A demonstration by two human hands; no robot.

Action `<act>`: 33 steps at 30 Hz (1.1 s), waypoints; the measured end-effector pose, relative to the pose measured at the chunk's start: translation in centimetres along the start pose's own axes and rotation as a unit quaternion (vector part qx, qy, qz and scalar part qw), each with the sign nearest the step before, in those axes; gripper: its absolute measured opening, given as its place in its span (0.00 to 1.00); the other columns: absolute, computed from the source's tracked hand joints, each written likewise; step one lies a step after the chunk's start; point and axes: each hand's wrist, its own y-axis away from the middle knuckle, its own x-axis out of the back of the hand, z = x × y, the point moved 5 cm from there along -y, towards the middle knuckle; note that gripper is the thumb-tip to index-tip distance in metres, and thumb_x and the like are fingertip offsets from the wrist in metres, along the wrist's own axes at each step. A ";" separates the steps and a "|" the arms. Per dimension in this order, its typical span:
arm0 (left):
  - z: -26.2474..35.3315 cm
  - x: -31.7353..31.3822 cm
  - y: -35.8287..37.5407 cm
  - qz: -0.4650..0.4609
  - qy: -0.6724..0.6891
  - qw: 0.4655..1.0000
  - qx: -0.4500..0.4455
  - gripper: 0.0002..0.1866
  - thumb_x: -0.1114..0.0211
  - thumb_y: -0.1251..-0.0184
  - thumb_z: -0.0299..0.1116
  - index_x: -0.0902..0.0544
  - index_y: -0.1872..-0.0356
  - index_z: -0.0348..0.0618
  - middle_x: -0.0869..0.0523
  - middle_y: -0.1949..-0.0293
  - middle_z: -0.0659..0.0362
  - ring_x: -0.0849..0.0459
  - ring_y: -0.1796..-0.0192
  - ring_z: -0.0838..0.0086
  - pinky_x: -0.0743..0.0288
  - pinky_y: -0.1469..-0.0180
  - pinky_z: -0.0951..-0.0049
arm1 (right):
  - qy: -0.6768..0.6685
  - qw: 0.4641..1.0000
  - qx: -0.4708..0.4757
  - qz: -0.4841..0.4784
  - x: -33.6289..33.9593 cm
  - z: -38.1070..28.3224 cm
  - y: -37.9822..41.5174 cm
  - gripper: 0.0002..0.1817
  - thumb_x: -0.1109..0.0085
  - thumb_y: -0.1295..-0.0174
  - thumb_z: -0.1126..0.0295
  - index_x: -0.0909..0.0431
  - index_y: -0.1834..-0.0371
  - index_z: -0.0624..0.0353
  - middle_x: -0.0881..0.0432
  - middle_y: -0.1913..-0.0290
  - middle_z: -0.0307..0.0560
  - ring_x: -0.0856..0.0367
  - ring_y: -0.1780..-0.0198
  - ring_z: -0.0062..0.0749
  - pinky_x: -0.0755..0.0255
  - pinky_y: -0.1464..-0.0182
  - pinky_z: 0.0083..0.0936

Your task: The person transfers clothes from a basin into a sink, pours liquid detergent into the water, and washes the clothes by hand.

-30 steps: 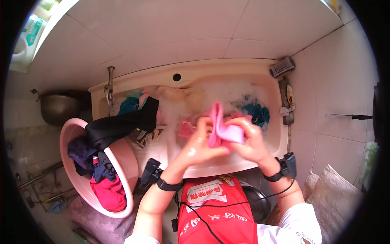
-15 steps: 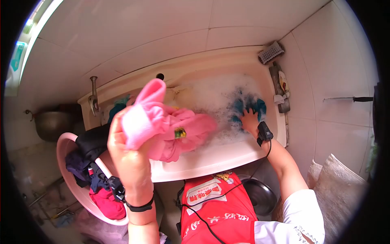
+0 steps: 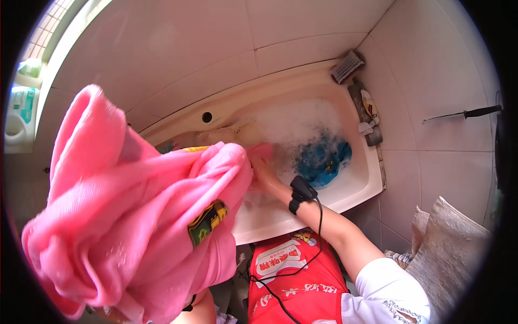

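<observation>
A wet pink garment [image 3: 140, 216] with a dark green and yellow patch is bunched up close to the camera, filling the left side. It hides my left hand; only part of the left forearm shows below, and the raised cloth hangs from that side. My right hand [image 3: 263, 171] is closed around the garment's right end, over the bathtub [image 3: 286, 221]. To its right a blue-teal cloth [image 3: 324, 164] floats in sudsy water. A pale yellowish cloth [image 3: 234, 132] lies in the tub behind the pink one.
A scrubbing brush [image 3: 347, 67] sits on the tub's far right corner, with bottle-like items [image 3: 364, 110] along the right rim. A thin tool with a black handle [image 3: 480, 112] is at the right wall. Grey cloth [image 3: 448, 254] hangs lower right. Detergent bottles [image 3: 21, 110] stand upper left.
The pink garment has come up and left, much nearer the camera. My right hand has left the blue-teal cloth and taken hold of the pink garment's end.
</observation>
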 end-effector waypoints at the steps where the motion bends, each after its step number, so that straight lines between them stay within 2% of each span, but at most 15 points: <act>1: 0.1 0.6 0.0 0.002 -0.005 1.000 -0.004 0.26 0.37 0.51 0.33 0.27 0.50 0.27 0.23 0.49 0.47 0.23 0.48 0.64 0.35 0.40 0.68 | -0.287 0.944 -0.160 -0.016 -1.6 2.8 -0.3 0.27 0.35 0.53 0.63 0.27 0.47 0.59 0.24 0.48 0.58 0.26 0.46 0.50 0.33 0.46 0.40; 2: 0.0 1.2 -0.1 0.006 -0.009 1.000 -0.006 0.26 0.37 0.51 0.33 0.27 0.50 0.27 0.23 0.49 0.47 0.23 0.48 0.64 0.35 0.40 0.68 | -0.291 0.943 -0.161 -0.013 -0.5 1.5 -0.7 0.27 0.35 0.53 0.63 0.27 0.47 0.59 0.24 0.48 0.58 0.26 0.46 0.50 0.33 0.46 0.40; 4: -0.2 2.5 -0.2 0.009 -0.016 1.000 -0.007 0.27 0.37 0.51 0.34 0.27 0.50 0.27 0.24 0.49 0.47 0.23 0.47 0.64 0.35 0.40 0.68 | 0.115 0.991 0.042 0.056 6.3 -6.6 -1.7 0.16 0.40 0.48 0.72 0.25 0.55 0.63 0.20 0.56 0.54 0.22 0.53 0.35 0.29 0.51 0.26; 6: -0.9 3.8 -0.6 0.008 -0.022 1.000 -0.003 0.27 0.37 0.51 0.34 0.27 0.50 0.27 0.24 0.49 0.47 0.23 0.47 0.63 0.35 0.40 0.67 | 0.067 0.995 -0.012 0.072 11.3 -9.9 -2.6 0.17 0.39 0.48 0.73 0.26 0.54 0.64 0.19 0.58 0.51 0.21 0.54 0.33 0.28 0.52 0.26; 9: -2.2 5.7 -1.4 -0.006 -0.031 0.999 0.019 0.28 0.36 0.51 0.35 0.28 0.50 0.27 0.24 0.49 0.47 0.23 0.47 0.63 0.35 0.40 0.67 | 0.142 0.981 0.049 0.123 16.1 -15.2 -3.3 0.16 0.38 0.48 0.72 0.25 0.55 0.63 0.17 0.61 0.49 0.20 0.55 0.33 0.28 0.52 0.25; 11: -3.6 6.4 -2.0 -0.034 -0.035 0.998 0.042 0.29 0.36 0.52 0.36 0.28 0.49 0.26 0.24 0.49 0.47 0.24 0.47 0.63 0.35 0.40 0.67 | 0.136 0.967 0.139 0.167 17.9 -19.9 -3.6 0.18 0.38 0.52 0.73 0.25 0.55 0.62 0.20 0.58 0.55 0.21 0.54 0.50 0.28 0.54 0.33; 14: -6.0 6.4 -3.1 -0.093 -0.036 0.993 0.066 0.31 0.31 0.54 0.40 0.29 0.52 0.29 0.23 0.55 0.51 0.22 0.52 0.67 0.29 0.45 0.70 | 0.240 0.931 0.219 0.166 17.4 -22.0 -4.0 0.18 0.37 0.55 0.72 0.24 0.57 0.62 0.19 0.60 0.54 0.22 0.57 0.50 0.29 0.56 0.36; 16: -7.7 6.7 -4.5 -0.160 -0.063 0.985 0.012 0.27 0.31 0.53 0.36 0.27 0.54 0.31 0.22 0.58 0.55 0.21 0.57 0.71 0.28 0.53 0.76 | 0.299 0.903 0.274 0.142 16.3 -20.7 -4.4 0.21 0.38 0.57 0.74 0.26 0.56 0.61 0.22 0.61 0.54 0.24 0.58 0.50 0.31 0.57 0.38; 18: -8.8 4.6 -4.9 -0.179 -0.238 0.955 0.008 0.13 0.36 0.54 0.25 0.22 0.64 0.33 0.22 0.68 0.61 0.22 0.65 0.77 0.29 0.61 0.79 | 0.468 0.863 0.182 0.049 14.4 -17.5 -4.8 0.24 0.39 0.59 0.74 0.28 0.53 0.59 0.25 0.61 0.53 0.27 0.56 0.47 0.33 0.56 0.40; 20: -11.2 3.2 -4.9 -0.357 -0.402 0.843 -0.009 0.14 0.40 0.60 0.20 0.19 0.67 0.35 0.24 0.74 0.57 0.22 0.69 0.72 0.30 0.66 0.76 | 0.553 0.821 0.137 0.026 13.3 -11.7 -3.1 0.25 0.41 0.57 0.73 0.29 0.50 0.56 0.28 0.60 0.51 0.29 0.54 0.44 0.35 0.56 0.43; 24: -18.3 3.6 -3.0 -0.483 -0.528 0.695 -0.066 0.14 0.42 0.61 0.18 0.16 0.69 0.41 0.26 0.75 0.50 0.23 0.69 0.55 0.32 0.68 0.65 | 0.646 0.753 0.038 -0.122 11.7 -1.0 4.0 0.18 0.45 0.50 0.69 0.25 0.53 0.55 0.26 0.58 0.47 0.28 0.51 0.42 0.35 0.53 0.49; 26: -20.8 5.9 -3.5 -0.505 -0.566 0.648 -0.072 0.15 0.42 0.61 0.18 0.14 0.70 0.45 0.25 0.75 0.51 0.23 0.68 0.55 0.30 0.66 0.66 | 0.659 0.734 0.045 -0.160 13.0 2.0 6.2 0.17 0.47 0.48 0.67 0.24 0.53 0.55 0.26 0.57 0.46 0.28 0.50 0.41 0.36 0.51 0.51; 28: -23.2 9.4 -5.0 -0.475 -0.629 0.614 -0.046 0.15 0.41 0.61 0.18 0.14 0.71 0.47 0.24 0.73 0.51 0.23 0.67 0.54 0.29 0.64 0.66 | 0.668 0.685 -0.127 -0.262 15.2 6.0 8.1 0.14 0.50 0.45 0.66 0.20 0.57 0.53 0.25 0.53 0.47 0.28 0.46 0.40 0.38 0.50 0.58; 31: -24.6 12.7 -5.3 -0.416 -0.749 0.514 -0.031 0.14 0.38 0.64 0.23 0.13 0.72 0.50 0.23 0.65 0.52 0.24 0.59 0.55 0.30 0.58 0.61 | 0.739 0.640 -0.105 -0.183 19.8 16.5 12.4 0.13 0.45 0.47 0.67 0.19 0.58 0.54 0.22 0.54 0.50 0.26 0.48 0.41 0.36 0.48 0.60; 33: -24.6 11.9 -5.5 -0.388 -0.821 0.414 -0.058 0.16 0.33 0.67 0.28 0.14 0.68 0.47 0.26 0.52 0.53 0.28 0.48 0.56 0.34 0.52 0.52 | 0.683 0.653 -0.163 -0.284 19.7 8.9 8.6 0.13 0.47 0.45 0.69 0.19 0.58 0.55 0.21 0.55 0.50 0.25 0.49 0.44 0.37 0.48 0.60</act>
